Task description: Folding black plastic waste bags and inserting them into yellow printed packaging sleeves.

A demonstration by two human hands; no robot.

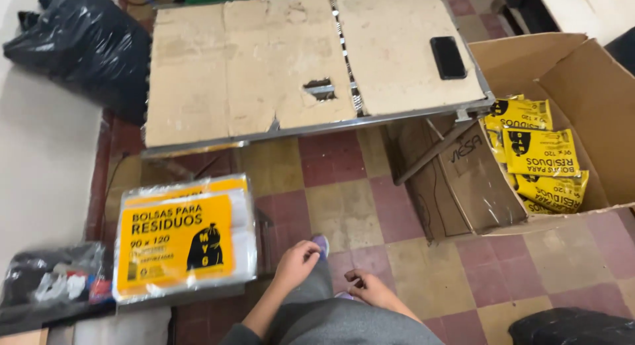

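My left hand [297, 260] rests on my raised knee in grey trousers [331, 312], fingers loosely bent and holding nothing. My right hand [369, 289] hovers just right of that leg, also empty with fingers slightly curled. A purple shoe tip [321, 242] shows beyond the left hand. To the left, within arm's reach, lies a stack of clear plastic packs with a yellow and black label [185, 242]. At the right stands an open cardboard box [595, 74] with several yellow packs [539, 152] inside.
A low table covered with worn cardboard sheets [264, 67] stands ahead, with a black phone [448, 57] on its right part. Black plastic bags lie at the top left [79, 41], bottom left [46, 279] and bottom right [569, 326]. The floor is red and tan tile [344, 206].
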